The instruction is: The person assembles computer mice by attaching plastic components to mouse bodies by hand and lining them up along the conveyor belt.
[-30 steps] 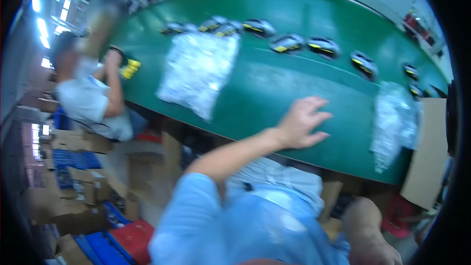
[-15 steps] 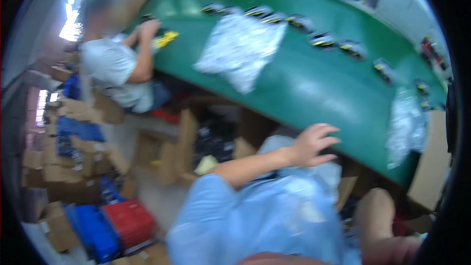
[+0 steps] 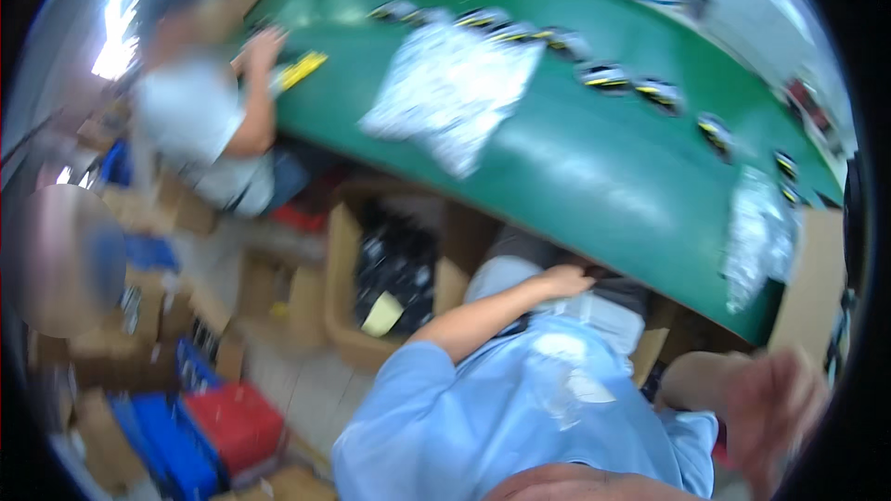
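Observation:
My left hand [image 3: 568, 281] is low over my lap, close to the near edge of the green table [image 3: 603, 190]. Its fingers look drawn together, with a dark patch at their tips; what they hold, if anything, is not clear. Off to the right, my right hand [image 3: 775, 413] is raised beside a cardboard panel [image 3: 807, 288], its fingers smeared by motion. A row of small black-and-yellow items [image 3: 605, 78] curves along the far part of the table. Clear plastic bags [image 3: 455, 88] lie on the table, with another crumpled plastic bag [image 3: 756, 237] at its right end.
A co-worker [image 3: 200, 116] sits at the table's left end, hands by a yellow item [image 3: 303, 70]. An open carton [image 3: 339, 311] of dark parts stands under the table edge. Red [image 3: 237, 422] and blue boxes [image 3: 167, 441] lie lower left. A blurred round shape [image 3: 70, 260] appears far left.
My left hand has come down from the table edge toward my lap, its spread fingers drawing together. My right hand has come up into view at the lower right. The blurred shape has appeared far left.

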`<control>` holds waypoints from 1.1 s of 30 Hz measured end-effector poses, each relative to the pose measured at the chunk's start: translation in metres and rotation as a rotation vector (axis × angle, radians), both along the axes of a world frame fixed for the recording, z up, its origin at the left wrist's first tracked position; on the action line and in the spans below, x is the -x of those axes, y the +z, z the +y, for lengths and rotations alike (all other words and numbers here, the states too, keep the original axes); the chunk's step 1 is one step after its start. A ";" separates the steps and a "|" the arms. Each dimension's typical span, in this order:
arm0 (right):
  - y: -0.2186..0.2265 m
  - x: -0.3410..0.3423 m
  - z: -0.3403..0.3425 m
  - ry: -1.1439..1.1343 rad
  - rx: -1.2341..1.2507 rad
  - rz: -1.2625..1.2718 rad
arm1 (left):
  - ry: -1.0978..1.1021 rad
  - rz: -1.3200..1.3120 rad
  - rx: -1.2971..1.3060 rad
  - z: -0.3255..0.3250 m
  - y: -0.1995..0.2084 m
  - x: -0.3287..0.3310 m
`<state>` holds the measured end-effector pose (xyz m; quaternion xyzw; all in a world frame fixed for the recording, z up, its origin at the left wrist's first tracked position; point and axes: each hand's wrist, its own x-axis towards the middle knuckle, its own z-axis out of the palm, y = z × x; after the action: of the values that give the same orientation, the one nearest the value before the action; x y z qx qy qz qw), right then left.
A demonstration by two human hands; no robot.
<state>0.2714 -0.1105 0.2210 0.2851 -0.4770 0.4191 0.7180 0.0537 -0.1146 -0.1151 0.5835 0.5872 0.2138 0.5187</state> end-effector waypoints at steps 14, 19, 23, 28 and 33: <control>-0.198 0.130 0.219 0.009 0.982 -1.159 | -0.263 -0.129 -0.067 0.163 -0.060 0.000; -0.211 0.155 0.226 0.142 0.651 -1.262 | -0.173 -0.040 0.021 0.208 -0.086 0.074; -0.207 0.152 0.234 0.051 0.479 -1.270 | -0.169 -0.001 0.112 0.184 -0.088 0.094; -0.202 0.147 0.220 0.012 0.566 -1.310 | -0.189 0.085 0.058 0.163 -0.080 0.105; -0.223 0.181 0.221 -0.262 0.194 -1.224 | -0.347 0.099 -0.038 0.116 -0.066 0.074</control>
<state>0.0905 0.1103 -0.0023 -0.1334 -0.7922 0.4560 0.3829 -0.0199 0.0016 -0.1814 0.6956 0.4981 0.1032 0.5073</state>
